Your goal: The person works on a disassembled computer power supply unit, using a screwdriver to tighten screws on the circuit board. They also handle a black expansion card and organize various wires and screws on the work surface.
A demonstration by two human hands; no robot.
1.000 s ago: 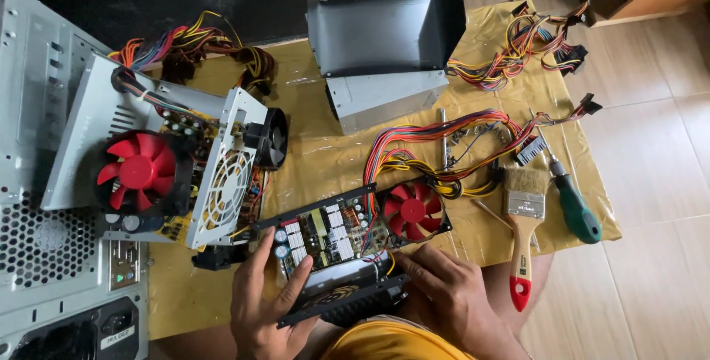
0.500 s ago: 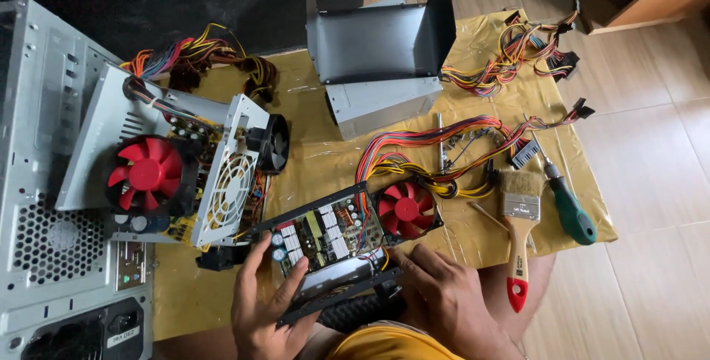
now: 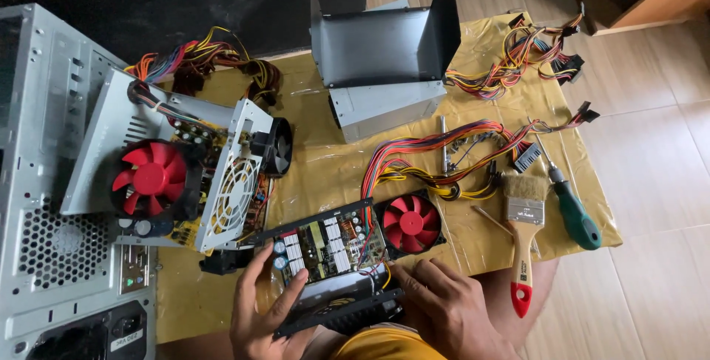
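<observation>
An opened power supply board point(image 3: 325, 245) with capacitors and coils sits in a black tray on a yellow sheet point(image 3: 325, 160), a red fan point(image 3: 409, 222) at its right end. My left hand point(image 3: 260, 310) grips the board's near left side, thumb up along its edge. My right hand point(image 3: 451, 304) rests on the near right corner, fingers touching the tray by the fan. A bundle of coloured wires point(image 3: 444, 154) runs from the board toward the far right.
A second opened power supply point(image 3: 174, 175) with a red fan lies left, beside a grey computer case point(image 3: 52, 256). Grey metal covers point(image 3: 384, 72) stand at the back. A paintbrush point(image 3: 523, 242), a green-handled screwdriver point(image 3: 573, 208) and loose cable bundles point(image 3: 518, 53) lie right.
The view has shifted slightly right and down. Both hands stay on the board, which has tilted a little; my left fingers have slid further along its near edge.
</observation>
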